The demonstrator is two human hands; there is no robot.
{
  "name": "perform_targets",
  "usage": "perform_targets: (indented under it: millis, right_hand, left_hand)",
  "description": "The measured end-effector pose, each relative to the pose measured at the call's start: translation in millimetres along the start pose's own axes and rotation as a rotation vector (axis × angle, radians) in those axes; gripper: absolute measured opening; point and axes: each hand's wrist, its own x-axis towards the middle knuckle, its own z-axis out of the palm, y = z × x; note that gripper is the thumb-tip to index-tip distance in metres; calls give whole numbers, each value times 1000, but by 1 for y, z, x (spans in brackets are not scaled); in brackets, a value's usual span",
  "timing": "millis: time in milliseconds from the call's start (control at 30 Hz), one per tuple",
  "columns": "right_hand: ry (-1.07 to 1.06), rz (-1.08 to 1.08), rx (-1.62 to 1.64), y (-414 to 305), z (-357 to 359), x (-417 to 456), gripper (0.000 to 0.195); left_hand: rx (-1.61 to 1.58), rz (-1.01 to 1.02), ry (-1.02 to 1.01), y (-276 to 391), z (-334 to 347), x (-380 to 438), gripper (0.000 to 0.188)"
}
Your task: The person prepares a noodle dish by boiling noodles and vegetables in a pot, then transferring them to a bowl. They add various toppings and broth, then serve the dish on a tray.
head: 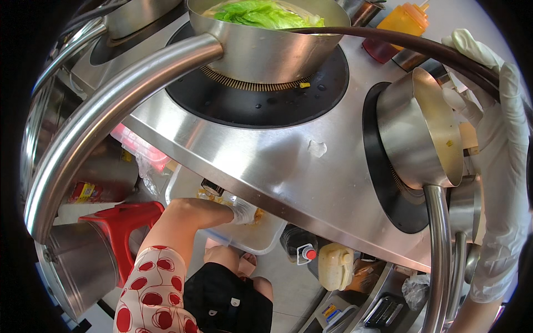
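My right hand (495,120), in a white glove, holds long dark brown sticks (387,36), likely cooking chopsticks. Their far end reaches a metal pot (266,56) with green lettuce leaves (266,14) in it. Below the counter edge, my left hand (243,211) wears a thin clear glove and is down inside a translucent plastic bin (262,245). Orange-brown food pieces (259,215) lie near its fingers. Those fingers are mostly hidden, so whether they grip anything is unclear.
A second pot (404,129) stands on a burner beside my right wrist, its long handle (437,258) pointing towards me. The lettuce pot's curved handle (125,104) sweeps left. Sauce bottles (402,21) stand behind. Below are a red stool (123,220) and jugs (335,266).
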Motion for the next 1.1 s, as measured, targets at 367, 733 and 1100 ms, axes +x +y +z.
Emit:
perform_targets:
  millis: [367, 733, 1100]
  right_hand:
    - [-33, 2, 41, 10, 7, 2, 40]
    - [-55, 19, 40, -12, -3, 5, 41]
    - [-4, 237, 574, -22, -17, 25, 20]
  left_hand:
    - [-102, -86, 18, -18, 7, -3, 36]
    - [-886, -178, 167, -38, -43, -35, 33]
    - [-1719, -290, 137, 2, -149, -212, 17]
